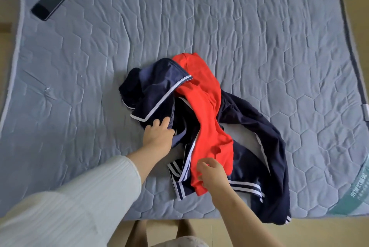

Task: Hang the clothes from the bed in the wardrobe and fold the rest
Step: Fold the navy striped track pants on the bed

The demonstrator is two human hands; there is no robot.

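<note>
While we look straight down from our head camera, a grey-blue quilted bed cover (219, 17) fills the view, soft and puckered, stitched in honeycomb shapes. Near its middle lies a crumpled heap of clothes. A navy garment (259, 127) of smooth sporty fabric, edged with thin white stripes, sprawls in loose folds. Draped across it runs a bright orange-red garment (205, 107), matte and limp, forming a long diagonal band.

Our left hand (157, 137), reaching from a ribbed cream sleeve (79, 196), grips a bunched navy fold, fingers curled over the cloth. Our right hand (211, 175) hovers at the near end of the orange-red fabric, fingers bent and loosely spread; we cannot tell whether it pinches the cloth. A flat black phone (49, 3) rests on the far left corner, well apart from the heap.
</note>
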